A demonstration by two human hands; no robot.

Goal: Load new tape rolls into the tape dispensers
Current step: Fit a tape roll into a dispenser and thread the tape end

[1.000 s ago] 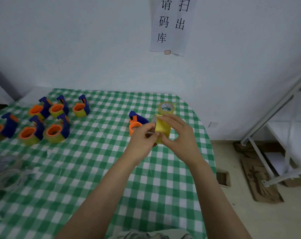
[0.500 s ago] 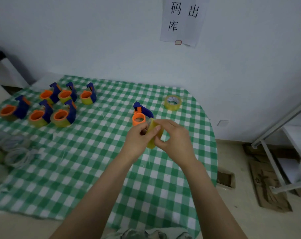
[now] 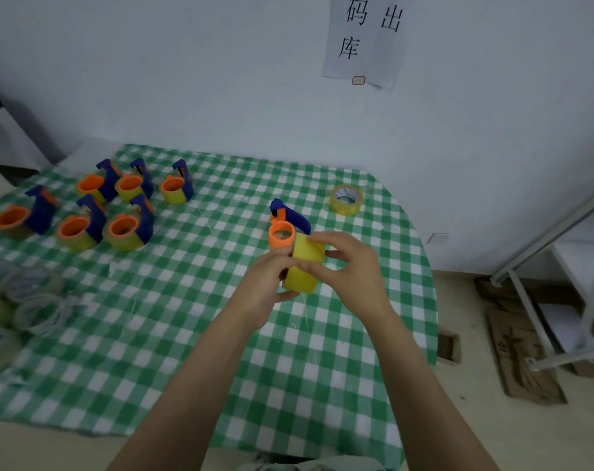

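Both hands meet over the table (image 3: 187, 317), which is covered in a green and white checked cloth, and between them they hold a yellow tape roll (image 3: 304, 263) up on its edge. The roll sits just in front of the empty dispenser (image 3: 283, 229), on the person's side of it, close to its orange hub; whether the two touch cannot be told.

The left hand (image 3: 266, 283) grips the roll from the left, its fingers (image 3: 278, 261) curled round the near rim and the thumb tucked underneath. The right hand (image 3: 351, 266) pinches it from the right: bent fingers (image 3: 322, 237) hook over the top edge and the thumb presses on the yellow band.

The empty dispenser stands on the cloth with its blue handle pointing away towards the wall. To the right of it and further back lies a spare tape roll (image 3: 346, 199), flat, near the table's far corner. Well to the left of the empty dispenser stands a group of six loaded dispensers (image 3: 127, 229), each with an orange hub, a blue handle and yellowish tape. Further left and nearer the person lie some clear plastic rings (image 3: 40, 312), blurred. On the wall above the empty dispenser hangs a paper sign (image 3: 363, 39). Far to its right, off the table, flattened cardboard (image 3: 523, 362) lies on the floor beside a metal rack (image 3: 540, 239).
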